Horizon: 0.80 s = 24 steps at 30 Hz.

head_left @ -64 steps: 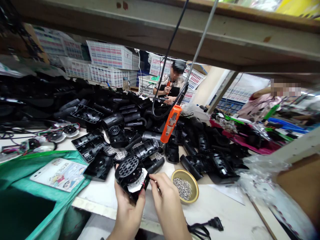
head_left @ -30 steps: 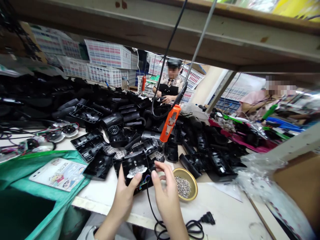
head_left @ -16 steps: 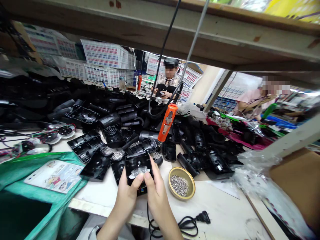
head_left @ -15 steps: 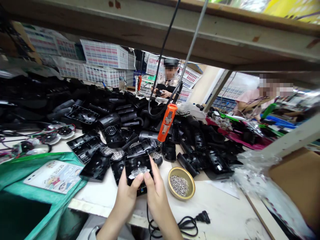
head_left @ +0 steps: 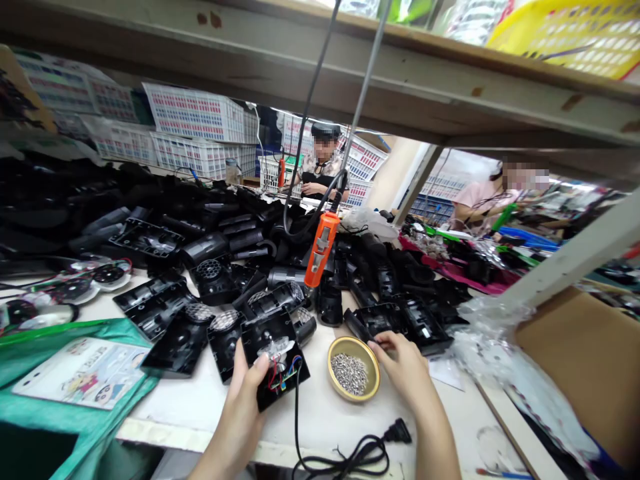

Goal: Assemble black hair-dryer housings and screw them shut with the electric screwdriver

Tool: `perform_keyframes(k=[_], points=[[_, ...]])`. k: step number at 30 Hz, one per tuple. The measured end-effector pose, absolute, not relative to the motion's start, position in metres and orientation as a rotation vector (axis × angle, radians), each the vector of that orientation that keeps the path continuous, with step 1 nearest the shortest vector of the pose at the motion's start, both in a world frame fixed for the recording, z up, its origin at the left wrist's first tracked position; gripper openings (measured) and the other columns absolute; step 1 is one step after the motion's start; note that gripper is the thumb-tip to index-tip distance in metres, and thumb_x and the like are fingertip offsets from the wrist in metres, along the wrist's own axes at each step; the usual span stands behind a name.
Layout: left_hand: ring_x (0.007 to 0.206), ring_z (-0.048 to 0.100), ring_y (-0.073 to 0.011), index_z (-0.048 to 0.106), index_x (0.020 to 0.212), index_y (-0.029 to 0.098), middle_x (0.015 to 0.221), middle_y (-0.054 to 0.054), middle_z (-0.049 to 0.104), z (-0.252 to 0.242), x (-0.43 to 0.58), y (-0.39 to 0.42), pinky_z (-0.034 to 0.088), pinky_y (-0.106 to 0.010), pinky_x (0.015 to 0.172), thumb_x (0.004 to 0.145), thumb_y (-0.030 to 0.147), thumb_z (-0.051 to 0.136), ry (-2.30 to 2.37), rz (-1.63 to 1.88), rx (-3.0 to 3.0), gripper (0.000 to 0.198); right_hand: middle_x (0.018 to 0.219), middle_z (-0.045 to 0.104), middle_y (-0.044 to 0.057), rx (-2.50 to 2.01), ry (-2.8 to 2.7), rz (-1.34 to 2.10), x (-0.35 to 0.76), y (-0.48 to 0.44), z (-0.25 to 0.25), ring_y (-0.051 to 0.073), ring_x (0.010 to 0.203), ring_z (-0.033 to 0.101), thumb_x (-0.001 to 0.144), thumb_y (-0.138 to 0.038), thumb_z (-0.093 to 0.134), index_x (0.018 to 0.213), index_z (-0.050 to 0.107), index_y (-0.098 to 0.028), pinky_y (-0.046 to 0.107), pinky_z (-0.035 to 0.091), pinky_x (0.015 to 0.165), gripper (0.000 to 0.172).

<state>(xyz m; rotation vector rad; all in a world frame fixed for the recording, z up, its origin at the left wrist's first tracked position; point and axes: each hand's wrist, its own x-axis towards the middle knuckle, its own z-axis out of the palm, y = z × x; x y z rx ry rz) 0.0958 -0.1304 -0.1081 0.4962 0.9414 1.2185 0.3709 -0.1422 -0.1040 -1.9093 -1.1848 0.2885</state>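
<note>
My left hand grips a black plastic housing half above the table's front edge. The housing lies open side up, showing a clear fan part and red, blue and black wires. A black power cord runs down from it to a plug on the table. My right hand is out to the right, just past the bowl of screws. Its fingertips close on the edge of another black housing half in the pile.
An orange electric screwdriver hangs on a cable over the pile of black housings. A green cloth with a printed card lies at left, clear plastic bags at right. Two other people work at benches behind.
My right hand left the housing held in my left hand and moved right, past the bowl, to a black part in the pile. The view has shifted slightly.
</note>
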Motion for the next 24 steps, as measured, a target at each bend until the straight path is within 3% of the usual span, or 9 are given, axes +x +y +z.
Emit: perform_keyframes(k=[6, 10, 13, 16, 19, 24], points=[[0.152, 0.04, -0.0339, 0.041, 0.154, 0.045, 0.154, -0.002, 0.058, -0.101, 0.096, -0.131, 0.014, -0.056, 0.128, 0.078, 0.058, 0.078, 0.942, 1.202, 0.397, 0.086, 0.08, 0.074, 0.011, -1.81, -0.959, 0.443, 0.397, -0.158, -0.112, 0.028, 0.079, 0.067, 0.081, -0.068, 0.052, 0.081, 0.071, -0.018, 0.04, 0.053, 0.076, 0.054], [0.154, 0.037, -0.027, 0.046, 0.151, 0.047, 0.157, 0.004, 0.056, -0.09, 0.097, -0.134, 0.018, -0.047, 0.129, 0.088, 0.045, 0.071, 0.94, 1.203, 0.34, 0.068, 0.078, 0.073, 0.009, -1.855, -0.771, 0.463, 0.416, -0.182, -0.116, 0.025, 0.065, 0.066, 0.079, -0.071, 0.051, 0.089, 0.069, -0.018, 0.035, 0.053, 0.055, 0.057], [0.156, 0.034, -0.0258, 0.051, 0.147, 0.047, 0.157, 0.006, 0.056, -0.09, 0.097, -0.135, 0.026, -0.046, 0.127, 0.089, 0.046, 0.069, 0.947, 1.223, 0.334, 0.061, 0.074, 0.069, 0.008, -1.964, -0.707, 0.371, 0.432, -0.2, -0.122, 0.026, 0.06, 0.064, 0.072, -0.066, 0.055, 0.09, 0.067, -0.02, 0.037, 0.052, 0.05, 0.051], [0.155, 0.036, -0.0287, 0.053, 0.145, 0.046, 0.156, 0.006, 0.058, -0.098, 0.096, -0.134, 0.033, -0.049, 0.124, 0.084, 0.051, 0.073, 0.944, 1.206, 0.324, 0.065, 0.08, 0.066, 0.014, -2.09, -0.718, 0.142, 0.436, -0.209, -0.126, 0.037, 0.081, 0.066, 0.069, -0.066, 0.054, 0.084, 0.064, -0.022, 0.055, 0.055, 0.073, 0.048], [0.153, 0.04, -0.0327, 0.056, 0.146, 0.039, 0.151, -0.001, 0.063, -0.108, 0.095, -0.132, 0.041, -0.051, 0.119, 0.082, 0.055, 0.072, 0.934, 1.194, 0.318, 0.068, 0.109, 0.067, 0.02, -2.098, -0.886, -0.03, 0.424, -0.21, -0.129, 0.043, 0.115, 0.06, 0.075, -0.066, 0.05, 0.098, 0.066, -0.019, 0.062, 0.043, 0.104, 0.055], [0.148, 0.047, -0.0365, 0.058, 0.146, 0.032, 0.145, -0.007, 0.068, -0.114, 0.091, -0.13, 0.045, -0.053, 0.116, 0.082, 0.052, 0.073, 0.963, 1.21, 0.308, 0.069, 0.117, 0.071, 0.016, -2.06, -1.162, -0.029, 0.394, -0.205, -0.126, 0.041, 0.117, 0.061, 0.078, -0.065, 0.058, 0.111, 0.069, -0.021, 0.061, 0.04, 0.105, 0.056]])
